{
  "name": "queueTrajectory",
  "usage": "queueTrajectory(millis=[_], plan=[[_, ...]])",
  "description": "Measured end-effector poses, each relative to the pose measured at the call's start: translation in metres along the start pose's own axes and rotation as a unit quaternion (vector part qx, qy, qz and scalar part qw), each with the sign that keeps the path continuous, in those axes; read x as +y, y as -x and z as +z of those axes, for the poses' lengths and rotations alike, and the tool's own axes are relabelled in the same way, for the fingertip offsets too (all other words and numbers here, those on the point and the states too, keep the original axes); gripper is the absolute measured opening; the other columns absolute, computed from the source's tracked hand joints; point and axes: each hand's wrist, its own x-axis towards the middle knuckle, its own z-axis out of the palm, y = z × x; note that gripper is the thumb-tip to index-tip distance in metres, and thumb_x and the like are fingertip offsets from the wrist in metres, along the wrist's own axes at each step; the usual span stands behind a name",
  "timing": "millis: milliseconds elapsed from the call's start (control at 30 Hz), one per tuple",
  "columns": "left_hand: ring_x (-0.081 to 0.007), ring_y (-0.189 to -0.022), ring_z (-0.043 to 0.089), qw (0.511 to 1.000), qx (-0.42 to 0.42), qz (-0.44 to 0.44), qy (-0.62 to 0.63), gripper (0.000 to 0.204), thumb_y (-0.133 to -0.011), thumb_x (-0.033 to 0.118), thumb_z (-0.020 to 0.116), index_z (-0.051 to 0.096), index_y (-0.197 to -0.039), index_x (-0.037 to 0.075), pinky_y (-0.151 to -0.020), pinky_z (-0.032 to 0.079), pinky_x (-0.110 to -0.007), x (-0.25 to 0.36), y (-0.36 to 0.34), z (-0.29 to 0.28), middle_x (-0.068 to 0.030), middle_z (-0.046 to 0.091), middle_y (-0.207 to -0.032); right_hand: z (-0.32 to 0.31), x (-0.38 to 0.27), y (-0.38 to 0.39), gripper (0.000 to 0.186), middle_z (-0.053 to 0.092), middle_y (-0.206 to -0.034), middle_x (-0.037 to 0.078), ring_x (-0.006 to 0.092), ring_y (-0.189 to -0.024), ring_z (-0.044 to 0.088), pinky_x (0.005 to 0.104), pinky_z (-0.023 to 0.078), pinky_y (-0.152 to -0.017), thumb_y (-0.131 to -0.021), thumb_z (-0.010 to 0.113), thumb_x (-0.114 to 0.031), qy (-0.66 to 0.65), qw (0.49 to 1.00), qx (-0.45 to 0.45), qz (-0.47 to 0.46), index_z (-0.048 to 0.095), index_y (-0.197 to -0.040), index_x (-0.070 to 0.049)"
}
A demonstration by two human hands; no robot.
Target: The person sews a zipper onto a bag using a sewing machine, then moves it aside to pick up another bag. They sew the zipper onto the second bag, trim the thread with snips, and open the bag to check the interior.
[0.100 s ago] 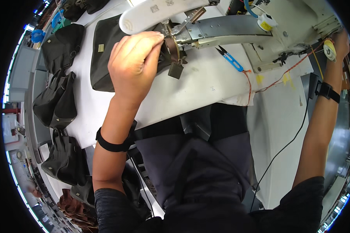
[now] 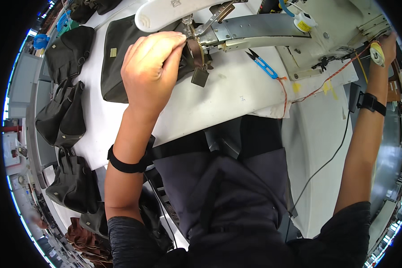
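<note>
My left hand (image 2: 149, 71) is closed in a pinch on the edge of a dark olive bag (image 2: 114, 76), beside the sewing machine's presser foot. A brown strip with a brass zipper (image 2: 199, 53) lies there, with a dark square tab (image 2: 200, 78) hanging from it. My right hand (image 2: 388, 47) is closed at the machine's far right end, beside a rolled pale cloth (image 2: 377, 54); what it holds is hidden. Blue thread snips (image 2: 263, 64) with a red cord lie on the white table below the machine arm (image 2: 259, 27).
Several dark bags (image 2: 69, 53) line the table's left side (image 2: 94, 138). A brown pile (image 2: 87, 239) is at lower left. A small white bottle (image 2: 303, 24) with a blue tube sits on the machine (image 2: 335, 22). A black cable (image 2: 317, 165) hangs on the right.
The whole view has shifted slightly up and left. Both my hands keep much the same pose and place against the machine and bag.
</note>
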Motion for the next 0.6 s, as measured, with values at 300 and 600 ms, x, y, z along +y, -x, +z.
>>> queueTrajectory(millis=[300,600], plan=[[-0.0205,-0.083,0.07,1.0,0.004,0.008,0.02,0.013,-0.082,0.002,0.079,0.077,-0.093,0.008,-0.075,0.052,-0.031,0.0,-0.002,0.003,-0.0021,0.078,-0.097,0.015,0.035,-0.007,0.057,0.077,-0.102,0.018,0.026,-0.094,0.076,0.0385,0.06,-0.083,-0.106,0.047,-0.049,-0.135,0.99,0.038,-0.026,0.066,-0.123,0.003],[-0.0201,-0.083,0.07,1.0,0.003,0.018,0.002,0.014,-0.082,0.001,0.08,0.077,-0.094,0.009,-0.075,0.052,-0.031,-0.002,0.003,0.003,-0.0022,0.078,-0.097,-0.008,0.004,0.013,0.043,0.076,-0.117,0.014,0.0289,-0.1,0.074,0.0367,0.055,-0.095,-0.1,0.066,-0.04,0.076,0.996,0.005,-0.037,0.065,-0.13,-0.008]])
